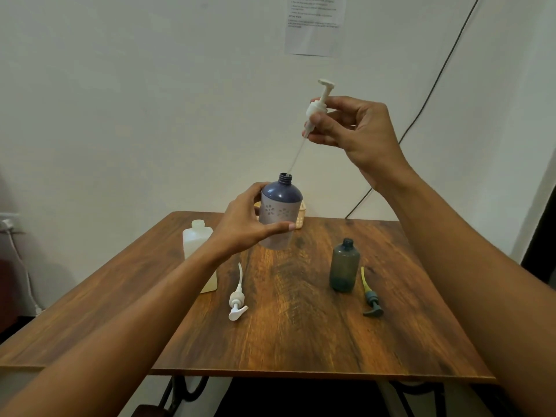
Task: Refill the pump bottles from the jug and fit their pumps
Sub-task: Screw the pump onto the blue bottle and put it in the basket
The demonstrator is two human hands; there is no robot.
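My left hand [245,222] grips a purple pump bottle [281,203] with a flower-patterned label, held upright above the table, its neck uncapped. My right hand [349,130] pinches a white pump [319,108] by its collar, up and to the right of the bottle. The pump's thin tube slants down, its tip at the bottle's mouth. A white translucent jug [195,239] stands uncapped at the left, partly behind my left forearm. A small dark green bottle [344,266] stands uncapped at the right.
On the wooden table [301,341] lie a white pump [237,302] near the jug and a dark pump with a yellow tube [371,297] beside the green bottle. A beige basket [301,216] sits behind the purple bottle. A cable hangs down the wall at the right.
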